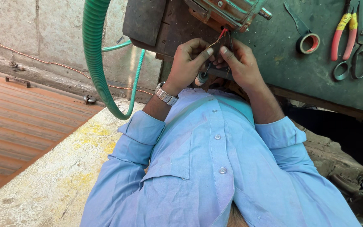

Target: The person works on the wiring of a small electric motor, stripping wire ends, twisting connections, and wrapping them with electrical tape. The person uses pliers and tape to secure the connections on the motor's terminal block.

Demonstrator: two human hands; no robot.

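Note:
Both hands are raised in front of my light blue shirt to a worn greenish machine housing [227, 10]. My left hand [188, 61], with a metal watch on its wrist, pinches thin wires [215, 40] that lead up to a red lead at the housing. A small tool with a round grey-blue end [201, 78] hangs under its fingers. My right hand [240, 63] meets the left, its fingertips closed on the same wires. The wire ends between the fingers are hidden.
A dark green bench [316, 71] to the right carries a tape roll [308, 43], pliers with red and yellow handles [343, 35] and scissors [356, 63]. A ribbed green hose [93, 54] loops at left. A rusty corrugated sheet [17, 122] lies beside a concrete strip [64, 168].

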